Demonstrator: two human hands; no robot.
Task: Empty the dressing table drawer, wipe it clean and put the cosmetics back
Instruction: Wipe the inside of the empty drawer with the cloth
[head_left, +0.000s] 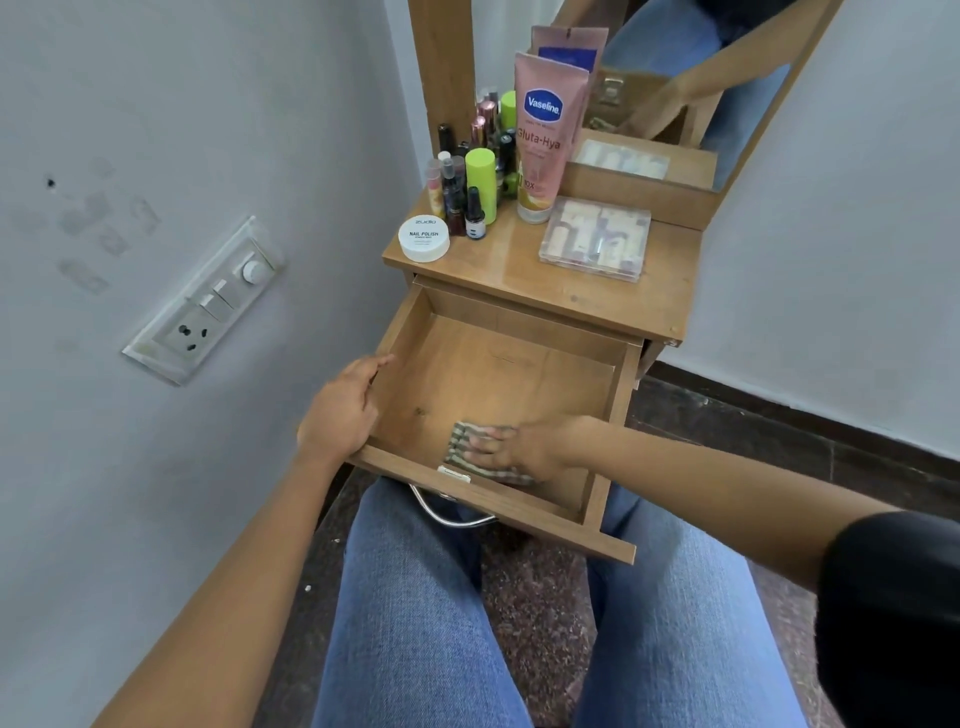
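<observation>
Nearest, blue-jeaned knees, and just above them the drawer (498, 374), pulled well out, metal handle (447, 512) hanging off its near front. Inside, no cosmetics, only a striped cloth (458, 441) by the near edge, pressed flat under the right hand (511, 447), fingers straight and spread, gripping nothing. At the near left, the left hand (340, 410) wrapped over the drawer's left wall, steadying it. Judged as mid-wipe: emptying done, putting back not begun. Next, probably: sweep the cloth toward the far wall and into the corners, left grip kept firm against sliding. Farther off, on the bench (519, 270), the waiting cosmetics: white nail polish jar (424, 238) at the near left, small bottles (467, 187) clustered behind it, pink Vaseline tube (545, 145) upright mid-bench, clear flat box (596, 239) to the right. Beyond, the mirror (675, 78)
</observation>
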